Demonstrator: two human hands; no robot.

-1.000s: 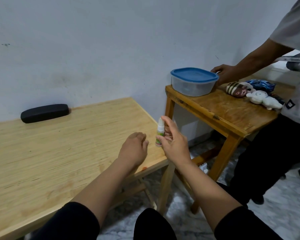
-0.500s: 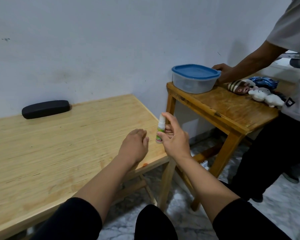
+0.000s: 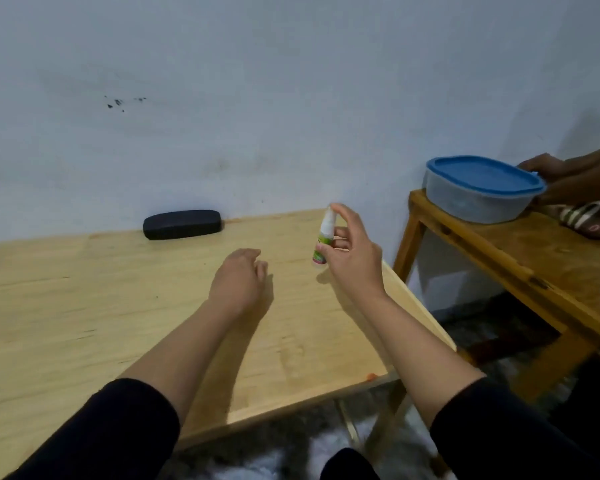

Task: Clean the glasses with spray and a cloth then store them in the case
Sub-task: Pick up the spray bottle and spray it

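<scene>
My right hand [image 3: 352,258] grips a small white spray bottle [image 3: 324,240] with a green label, upright above the light wooden table [image 3: 84,306], index finger on its top. My left hand [image 3: 238,280] hovers palm down just left of it, fingers loosely curled and holding nothing that I can see. A black glasses case [image 3: 182,224] lies shut at the table's far edge against the wall. No glasses or cloth are in view.
A darker wooden side table [image 3: 534,265] stands to the right, carrying a clear tub with a blue lid [image 3: 482,188] and a striped soft toy [image 3: 589,221]. Another person's hands [image 3: 548,168] rest by the tub. Marble floor lies below.
The view has swung left and up. Both my hands have moved from the table's corner to over its surface, with the bottle still upright in my right hand.
</scene>
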